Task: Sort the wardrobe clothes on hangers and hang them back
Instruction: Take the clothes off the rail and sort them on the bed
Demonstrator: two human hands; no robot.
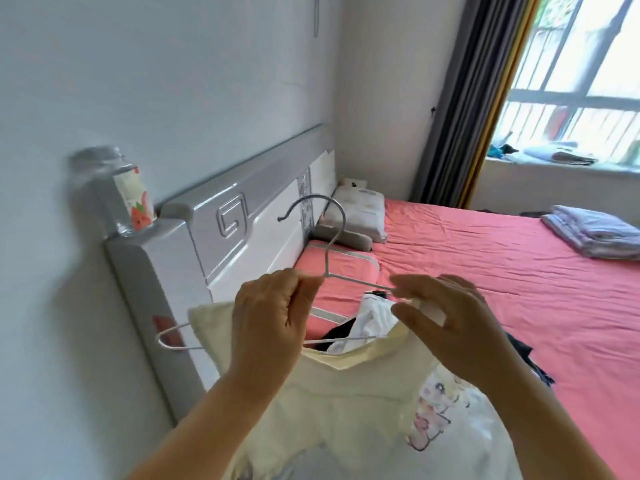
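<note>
A thin grey wire hanger (334, 233) is held up over the bed, hook upward. My left hand (268, 317) pinches its left shoulder wire just below the neck. A pale yellow T-shirt (346, 403) with a cartoon print hangs from it, the hanger's left end poking out of the shirt. My right hand (446, 327) holds the shirt's neckline at the hanger's right arm, fingers curled round the fabric. Behind the collar, white and dark clothes (367, 323) lie on the bed.
The bed (502, 271) with a pink sheet fills the right side, with pillows (360, 216) by the grey headboard (242, 230). A folded blanket (595, 233) lies at the far right. A printed can (136, 199) stands on the headboard post. Curtain and window are behind.
</note>
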